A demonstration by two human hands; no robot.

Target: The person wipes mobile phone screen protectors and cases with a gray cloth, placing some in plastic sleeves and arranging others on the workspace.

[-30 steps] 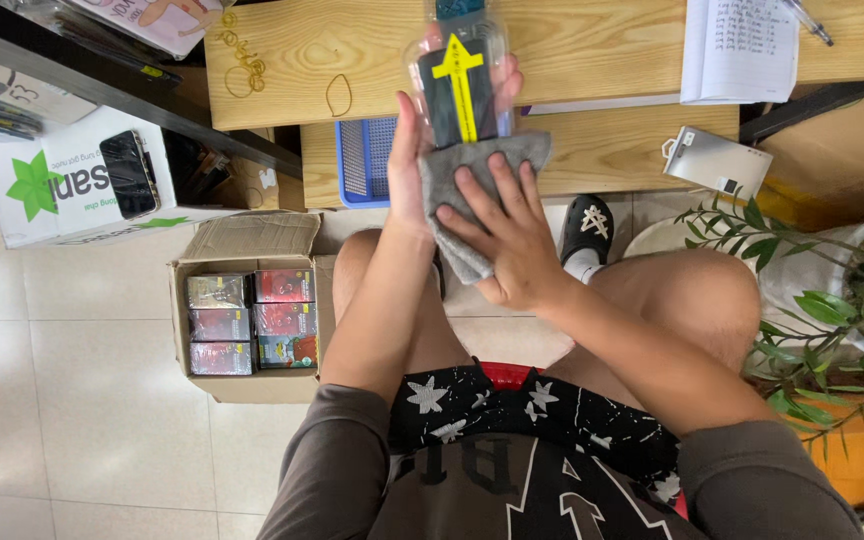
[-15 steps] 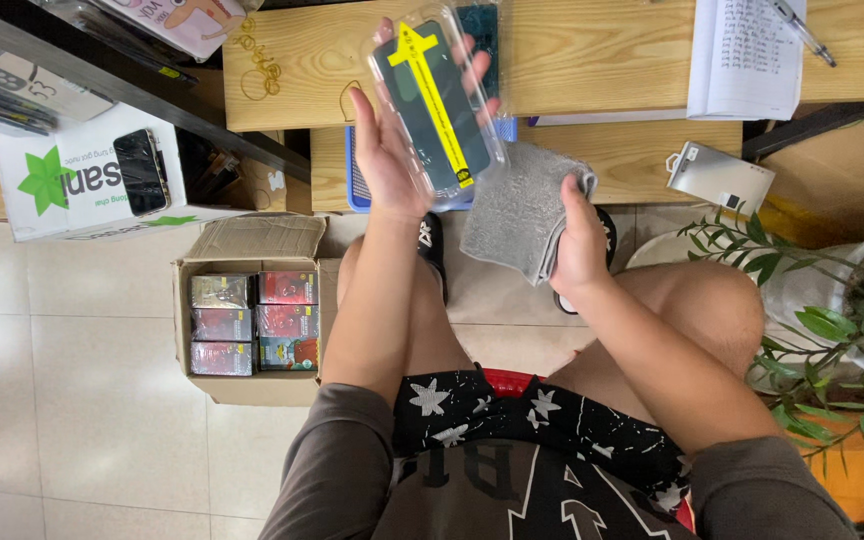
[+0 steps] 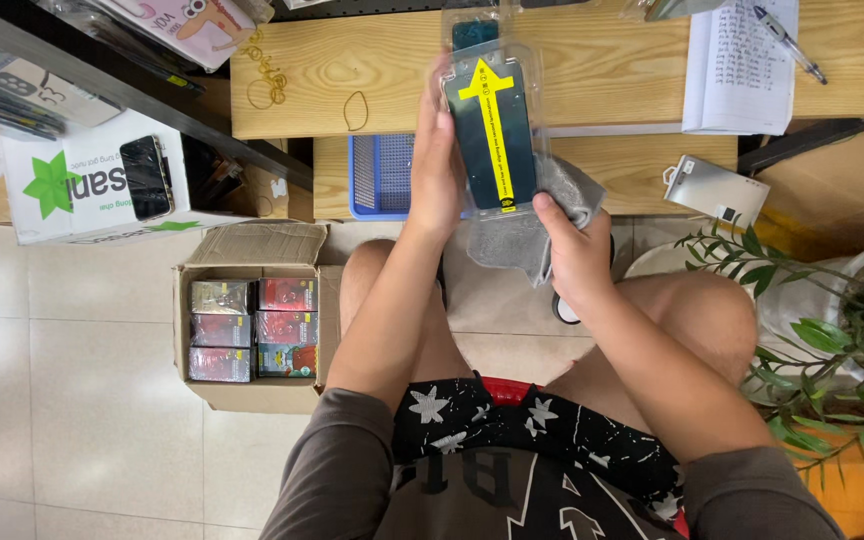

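My left hand (image 3: pixel 436 165) grips the left edge of a clear plastic tray (image 3: pixel 493 125) that holds a dark glass sheet with a yellow arrow strip. The tray stands upright in front of me, above my knees. My right hand (image 3: pixel 574 250) holds a grey cloth (image 3: pixel 512 240) bunched under the tray's lower right corner, its thumb resting on the tray's bottom edge.
A wooden bench (image 3: pixel 592 60) lies ahead with rubber bands (image 3: pixel 355 110), a written sheet and pen (image 3: pixel 742 65) and a blue basket (image 3: pixel 377 175) below. An open cardboard box (image 3: pixel 252 315) of small packs sits left, a white carton (image 3: pixel 92 180) beyond it, a potted plant (image 3: pixel 852 330) right.
The tray has gone from tilted to upright and moved right. My right hand brought the cloth from beside my knee up to the tray's lower edge.
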